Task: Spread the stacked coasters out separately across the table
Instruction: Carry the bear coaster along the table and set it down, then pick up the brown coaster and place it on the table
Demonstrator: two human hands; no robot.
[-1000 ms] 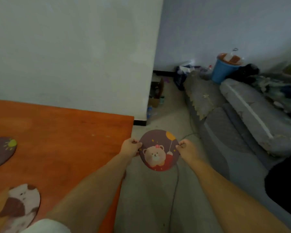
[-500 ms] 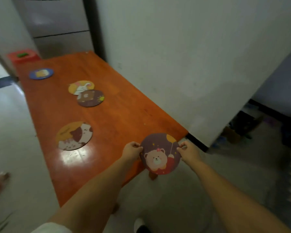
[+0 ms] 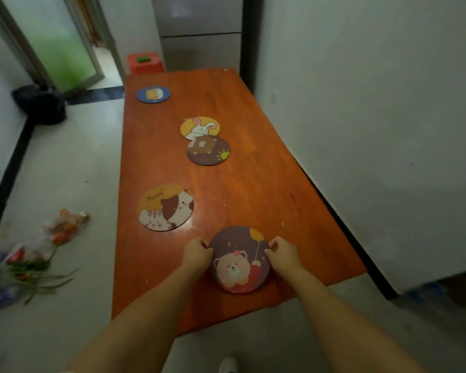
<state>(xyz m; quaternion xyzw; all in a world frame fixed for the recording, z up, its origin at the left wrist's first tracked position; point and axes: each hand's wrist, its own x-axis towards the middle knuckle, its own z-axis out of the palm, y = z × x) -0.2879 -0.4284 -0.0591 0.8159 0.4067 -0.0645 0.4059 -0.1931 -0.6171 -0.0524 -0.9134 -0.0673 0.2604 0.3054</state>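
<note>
floor, far left: a loose heap of wrapped flowers (image 3: 24, 267) lies on the tiles, well apart from the surface; a dark bag (image 3: 41, 103) sits further back by the wall.
containers: only the red bin (image 3: 145, 62) beyond the far end of the surface; something green shows on top, what else it holds i cannot tell. the dark bag's contents are hidden.
blue coaster (image 3: 153, 94): flat near the far left corner of the surface (image 3: 253, 184), on its own.
cat coaster (image 3: 165, 207): flat toward the left edge, apart from the rest.
rabbit coaster (image 3: 199, 127): flat mid-surface, but the brown coaster (image 3: 208, 150) just nearer overlaps its edge, so these two are not properly separate.
left hand (image 3: 197, 253): grip curled tight on the left rim of the bear coaster (image 3: 239, 259).
bear coaster: at the near end of the surface, held between both hands, face up; whether it already rests flat or is a touch above the wood i cannot tell, nor whether more are stacked beneath it.
right hand (image 3: 283, 253): grip pinched on the coaster's right rim.
step in hand: by my reading, laying this coaster in the bare near-end space.
next move: likely both grips let go; then the overlapping pair needs pulling apart.
</note>
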